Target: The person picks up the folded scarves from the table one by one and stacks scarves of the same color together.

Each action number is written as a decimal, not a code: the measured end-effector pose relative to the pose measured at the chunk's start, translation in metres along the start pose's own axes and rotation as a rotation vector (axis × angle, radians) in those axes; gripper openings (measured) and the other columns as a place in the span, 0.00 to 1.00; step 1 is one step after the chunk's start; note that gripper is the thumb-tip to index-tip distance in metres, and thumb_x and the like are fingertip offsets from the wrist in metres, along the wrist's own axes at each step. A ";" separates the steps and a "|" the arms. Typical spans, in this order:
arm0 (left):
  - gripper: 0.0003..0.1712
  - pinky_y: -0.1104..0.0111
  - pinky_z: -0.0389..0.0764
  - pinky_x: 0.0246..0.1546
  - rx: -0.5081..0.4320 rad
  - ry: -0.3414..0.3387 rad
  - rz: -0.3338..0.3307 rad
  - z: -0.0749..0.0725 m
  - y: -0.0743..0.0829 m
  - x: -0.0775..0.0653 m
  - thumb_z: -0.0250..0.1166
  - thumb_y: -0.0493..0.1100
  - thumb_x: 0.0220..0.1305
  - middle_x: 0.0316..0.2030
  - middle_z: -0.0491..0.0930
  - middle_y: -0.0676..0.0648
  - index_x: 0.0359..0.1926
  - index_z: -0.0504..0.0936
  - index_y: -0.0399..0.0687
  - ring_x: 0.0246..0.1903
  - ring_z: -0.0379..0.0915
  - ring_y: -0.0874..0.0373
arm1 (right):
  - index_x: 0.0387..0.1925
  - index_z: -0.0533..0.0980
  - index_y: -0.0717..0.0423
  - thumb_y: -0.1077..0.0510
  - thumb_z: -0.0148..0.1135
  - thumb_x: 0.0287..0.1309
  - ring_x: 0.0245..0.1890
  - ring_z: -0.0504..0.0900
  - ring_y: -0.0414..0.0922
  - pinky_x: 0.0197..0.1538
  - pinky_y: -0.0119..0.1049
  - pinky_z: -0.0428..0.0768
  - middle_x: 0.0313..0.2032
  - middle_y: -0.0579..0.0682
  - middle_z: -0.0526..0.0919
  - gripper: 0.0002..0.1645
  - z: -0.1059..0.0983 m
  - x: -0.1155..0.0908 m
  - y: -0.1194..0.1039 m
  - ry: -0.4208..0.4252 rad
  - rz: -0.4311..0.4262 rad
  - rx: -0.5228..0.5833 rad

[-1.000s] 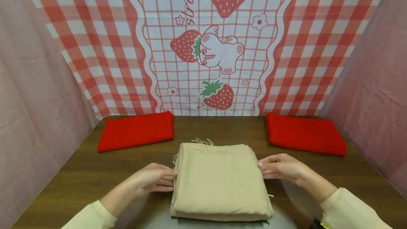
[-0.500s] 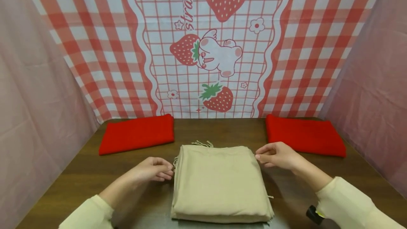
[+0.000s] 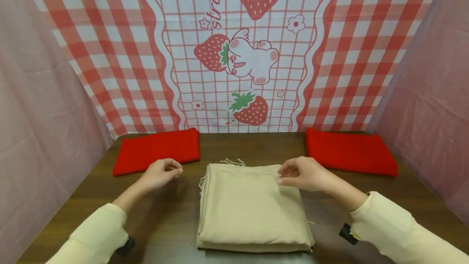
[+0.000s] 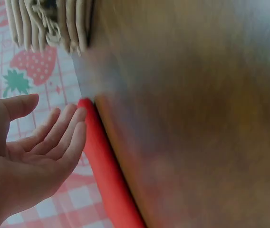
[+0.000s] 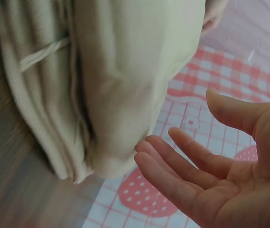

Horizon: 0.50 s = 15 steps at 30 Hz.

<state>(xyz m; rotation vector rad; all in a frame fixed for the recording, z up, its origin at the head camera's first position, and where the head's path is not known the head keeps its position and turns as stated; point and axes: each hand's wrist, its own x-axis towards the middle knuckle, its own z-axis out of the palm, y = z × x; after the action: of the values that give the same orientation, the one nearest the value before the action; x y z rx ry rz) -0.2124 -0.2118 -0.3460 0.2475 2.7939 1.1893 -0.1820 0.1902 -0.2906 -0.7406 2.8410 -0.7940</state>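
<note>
A folded beige cloth [image 3: 253,211] is seen at the lower centre of the frame in the head view, laid flat on a brown wooden counter [image 3: 253,146]. Fringe is shown at its upper edge and along its left side, and several stacked layers are revealed at its side in the right wrist view.

The right hand [image 3: 305,174] is held over the cloth's upper right corner, with thumb and fingers parted and nothing gripped; whether the cloth is touched by the fingertips cannot be told. The left hand [image 3: 160,175] is held left of the cloth, well apart from it, near the lower edge of a red folded cloth [image 3: 157,152]. Its fingers are loosely bent, its thumb is set apart from them, and nothing is held.

A second red cloth [image 3: 349,152] is placed at the right of the frame, beyond the right hand. Both forearms are covered by pale yellow sleeves [image 3: 395,223]. The upper part of the frame is filled by a red-and-white checked backdrop [image 3: 227,109] printed with strawberries, flanked on both sides by pink curtains [image 3: 44,113].
</note>
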 end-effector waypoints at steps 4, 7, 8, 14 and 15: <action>0.15 0.57 0.81 0.44 0.155 0.054 0.035 -0.011 -0.002 0.013 0.59 0.44 0.66 0.42 0.83 0.40 0.46 0.80 0.39 0.42 0.77 0.50 | 0.42 0.82 0.60 0.49 0.70 0.52 0.36 0.86 0.43 0.40 0.36 0.84 0.38 0.51 0.88 0.21 0.002 0.003 -0.010 -0.044 -0.040 -0.004; 0.16 0.52 0.79 0.49 0.219 0.080 0.067 -0.019 -0.004 0.022 0.59 0.43 0.66 0.44 0.82 0.36 0.48 0.78 0.35 0.45 0.77 0.45 | 0.41 0.82 0.60 0.49 0.70 0.52 0.36 0.86 0.43 0.39 0.34 0.84 0.38 0.51 0.88 0.20 0.004 0.006 -0.017 -0.068 -0.062 -0.003; 0.16 0.51 0.79 0.50 0.240 0.091 0.067 -0.021 -0.005 0.025 0.58 0.43 0.66 0.46 0.81 0.35 0.49 0.77 0.34 0.47 0.76 0.43 | 0.41 0.82 0.60 0.49 0.70 0.52 0.36 0.86 0.42 0.39 0.33 0.84 0.38 0.51 0.88 0.20 0.004 0.007 -0.019 -0.076 -0.074 -0.005; 0.24 0.45 0.75 0.54 0.361 0.149 0.029 -0.029 -0.014 0.040 0.59 0.43 0.66 0.54 0.75 0.30 0.56 0.71 0.30 0.51 0.73 0.37 | 0.42 0.82 0.59 0.49 0.70 0.53 0.36 0.86 0.39 0.40 0.29 0.82 0.38 0.50 0.88 0.20 0.010 0.010 -0.029 -0.142 -0.133 -0.006; 0.24 0.45 0.75 0.54 0.379 0.155 0.026 -0.030 -0.017 0.043 0.59 0.43 0.65 0.53 0.75 0.29 0.56 0.71 0.30 0.51 0.73 0.37 | 0.42 0.82 0.59 0.49 0.70 0.53 0.37 0.85 0.39 0.40 0.29 0.82 0.39 0.50 0.88 0.20 0.011 0.011 -0.031 -0.154 -0.132 -0.003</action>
<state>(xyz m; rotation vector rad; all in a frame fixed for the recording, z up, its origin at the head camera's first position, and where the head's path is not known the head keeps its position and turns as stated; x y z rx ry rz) -0.2607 -0.2367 -0.3382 0.2273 3.1455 0.6986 -0.1757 0.1570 -0.2842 -0.9540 2.6801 -0.7154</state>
